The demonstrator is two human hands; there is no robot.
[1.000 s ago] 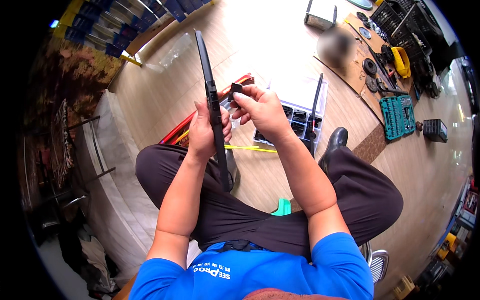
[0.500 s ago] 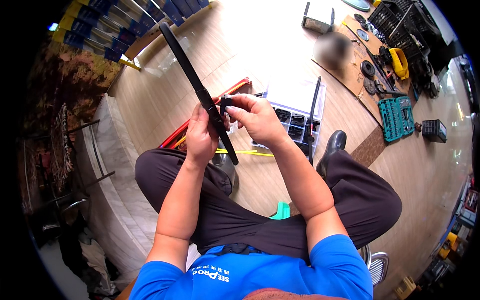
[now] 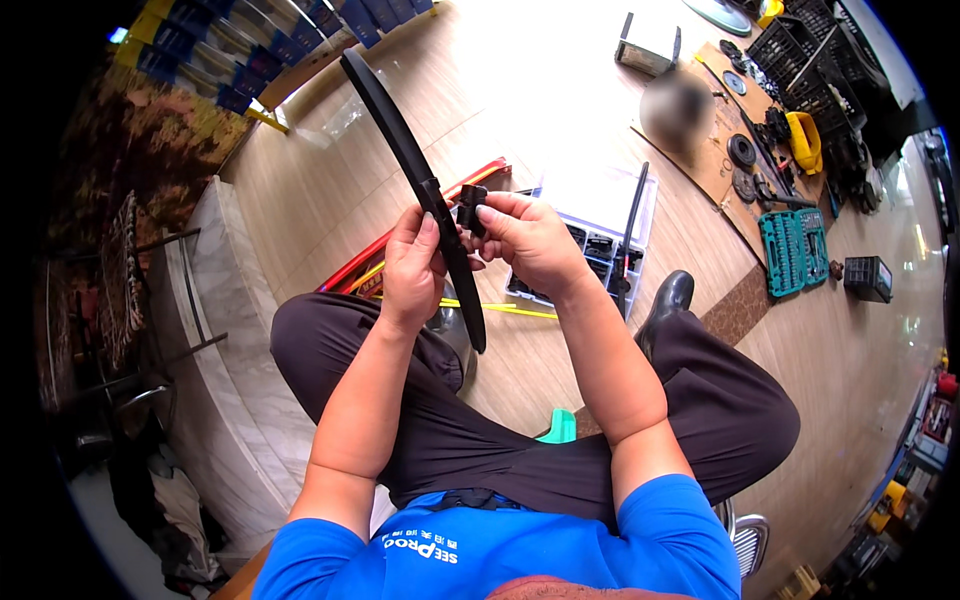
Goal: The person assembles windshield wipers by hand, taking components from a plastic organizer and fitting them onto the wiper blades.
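Observation:
My left hand (image 3: 410,270) is closed round the middle of a long black wiper blade (image 3: 392,132), tilted with its upper end away to the left. Just right of the blade's middle, my right hand (image 3: 540,245) pinches a small black plastic wiper adapter (image 3: 470,208) between thumb and fingers. A small gap shows between adapter and blade at the top; lower down, fingers hide whether they touch. Beyond my right hand, a compartment box (image 3: 513,285) holds several black fittings, and a second wiper blade (image 3: 633,222) lies across its right side.
Red and yellow long packaging (image 3: 352,270) lies behind my left hand. Right of my foot are a teal socket set (image 3: 795,250), a small black box (image 3: 868,279) and cardboard (image 3: 712,190) bearing loose parts. Packaged blades (image 3: 215,50) hang at the far left; stone steps (image 3: 225,340) edge the left.
The wiper blade has shifted slightly right and toward me, with my left hand. The adapter has turned in my right fingers and moved a little right. The whole view has shifted slightly.

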